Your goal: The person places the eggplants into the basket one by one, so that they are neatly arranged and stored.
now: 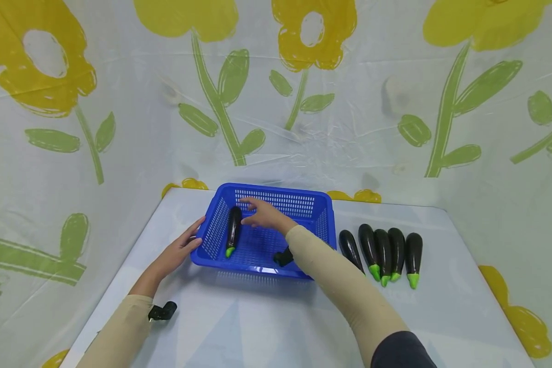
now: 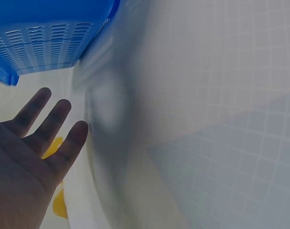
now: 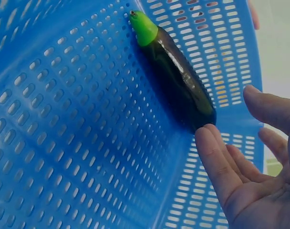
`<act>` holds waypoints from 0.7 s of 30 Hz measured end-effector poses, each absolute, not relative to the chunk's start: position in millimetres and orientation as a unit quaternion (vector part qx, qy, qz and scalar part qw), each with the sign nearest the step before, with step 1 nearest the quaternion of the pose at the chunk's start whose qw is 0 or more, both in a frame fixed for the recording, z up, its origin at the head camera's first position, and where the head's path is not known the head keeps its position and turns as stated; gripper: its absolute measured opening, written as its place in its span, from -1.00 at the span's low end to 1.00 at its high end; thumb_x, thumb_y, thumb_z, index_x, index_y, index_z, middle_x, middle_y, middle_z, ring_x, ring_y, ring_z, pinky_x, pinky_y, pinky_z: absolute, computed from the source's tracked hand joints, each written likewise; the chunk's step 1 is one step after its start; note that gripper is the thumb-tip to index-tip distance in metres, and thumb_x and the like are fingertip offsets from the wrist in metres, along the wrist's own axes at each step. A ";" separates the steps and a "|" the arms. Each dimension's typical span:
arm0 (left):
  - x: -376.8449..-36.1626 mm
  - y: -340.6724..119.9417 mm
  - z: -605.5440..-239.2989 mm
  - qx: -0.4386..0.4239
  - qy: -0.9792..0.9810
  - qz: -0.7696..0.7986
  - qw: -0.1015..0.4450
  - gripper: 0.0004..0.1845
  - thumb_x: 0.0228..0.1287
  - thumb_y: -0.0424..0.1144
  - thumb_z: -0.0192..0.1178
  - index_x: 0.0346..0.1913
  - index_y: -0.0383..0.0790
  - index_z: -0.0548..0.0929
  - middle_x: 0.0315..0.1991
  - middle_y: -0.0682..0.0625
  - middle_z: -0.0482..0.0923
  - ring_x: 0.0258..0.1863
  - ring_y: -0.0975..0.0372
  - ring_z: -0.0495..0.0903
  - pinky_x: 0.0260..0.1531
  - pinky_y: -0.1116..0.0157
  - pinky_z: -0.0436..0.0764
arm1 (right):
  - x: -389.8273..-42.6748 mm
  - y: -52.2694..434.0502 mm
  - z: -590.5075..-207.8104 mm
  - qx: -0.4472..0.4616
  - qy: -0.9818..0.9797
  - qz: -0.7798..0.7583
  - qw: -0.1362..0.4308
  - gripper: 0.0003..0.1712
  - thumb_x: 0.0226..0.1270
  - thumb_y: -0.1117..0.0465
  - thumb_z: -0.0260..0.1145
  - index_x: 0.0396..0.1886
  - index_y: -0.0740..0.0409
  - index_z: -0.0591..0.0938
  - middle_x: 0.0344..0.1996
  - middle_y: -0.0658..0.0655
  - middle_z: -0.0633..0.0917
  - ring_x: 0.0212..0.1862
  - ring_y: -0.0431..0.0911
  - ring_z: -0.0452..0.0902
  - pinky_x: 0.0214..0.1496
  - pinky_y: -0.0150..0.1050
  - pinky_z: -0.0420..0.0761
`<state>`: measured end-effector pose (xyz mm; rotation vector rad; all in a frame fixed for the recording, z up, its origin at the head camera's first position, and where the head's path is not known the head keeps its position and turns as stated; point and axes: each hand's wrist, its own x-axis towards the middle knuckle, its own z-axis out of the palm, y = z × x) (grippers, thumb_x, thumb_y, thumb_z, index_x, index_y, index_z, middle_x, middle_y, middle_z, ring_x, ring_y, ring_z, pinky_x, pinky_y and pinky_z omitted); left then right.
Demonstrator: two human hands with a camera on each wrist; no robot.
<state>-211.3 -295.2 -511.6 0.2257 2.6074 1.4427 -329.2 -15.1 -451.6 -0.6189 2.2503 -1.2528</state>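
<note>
One eggplant in basket, just beside right grip, fingers loose, empty; left grip flat against basket wall; five eggplants left on desk.

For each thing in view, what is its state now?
Basket: upright, holds one eggplant.
Eggplant: lying in basket, by left wall.
Five eggplants: lying on table, right of basket.
Left hand: open, at basket's side.
Right hand: open, beside the eggplant.
</note>
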 end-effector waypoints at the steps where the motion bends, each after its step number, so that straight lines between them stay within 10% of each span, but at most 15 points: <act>1: -211.4 -295.2 -511.3 0.074 0.871 0.480 0.077 -0.31 0.61 0.04 -0.06 0.66 0.21 -0.06 0.55 -0.42 0.04 0.48 -0.39 0.10 0.31 -0.42 0.16 | -329.0 -14.5 -451.0 -0.229 0.825 -0.456 0.242 -0.18 0.38 0.33 0.39 0.57 0.06 0.29 0.39 0.39 0.42 0.11 0.15 0.66 0.11 -0.06 0.69; 21: -210.6 -294.2 -510.3 0.081 0.867 0.486 0.076 -0.30 0.62 0.01 -0.05 0.66 0.18 -0.06 0.55 -0.44 0.03 0.47 -0.40 0.10 0.30 -0.42 0.17 | -317.3 4.4 -436.9 -0.230 0.825 -0.461 0.233 -0.20 0.40 0.31 0.38 0.57 0.01 0.31 0.34 0.40 0.48 0.10 0.29 0.65 0.15 0.06 0.66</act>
